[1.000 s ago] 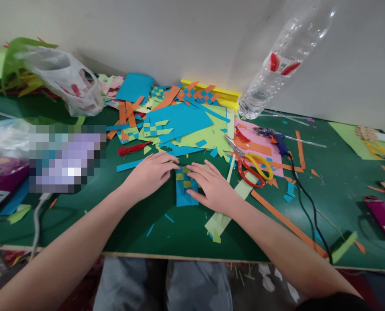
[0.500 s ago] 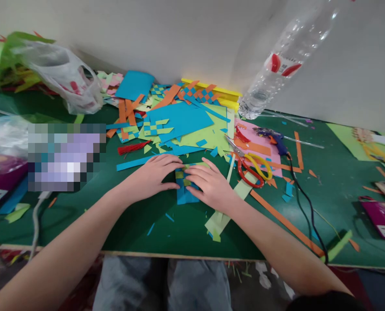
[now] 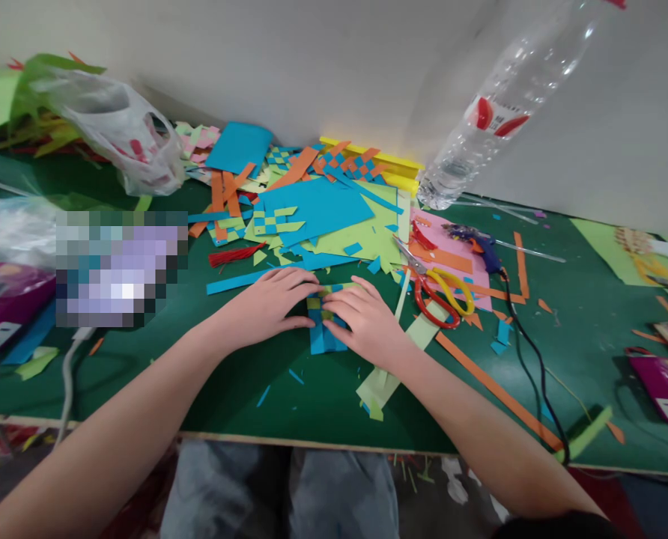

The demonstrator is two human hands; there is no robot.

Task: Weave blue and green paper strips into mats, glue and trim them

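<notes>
Between my hands a small woven paper piece (image 3: pixel 326 342) of blue and light green strips lies on the table, its loose blue ends toward me. My left hand (image 3: pixel 275 299) holds its left edge, thumb and fingertips at the paper. From the right, my right hand (image 3: pixel 365 318) covers much of the weave, fingers bent over it and pressing. The far part of the piece is partly hidden under the fingers. Scissors (image 3: pixel 432 292) with one red and one yellow handle lie right of my right hand. A pale green strip (image 3: pixel 382 389) runs beneath my right wrist.
Behind the hands lie blue sheets (image 3: pixel 323 206), green scraps and woven pieces. A glue gun (image 3: pixel 480 247) with a black cord is at right. A clear bottle (image 3: pixel 491 120) stands by the wall. At left are a plastic bag (image 3: pixel 132 142) and a blurred-out device (image 3: pixel 120 273) on a cable.
The whole view has shifted slightly, so things appear a little farther right. Both hands stay on the woven paper with almost the same finger positions.
</notes>
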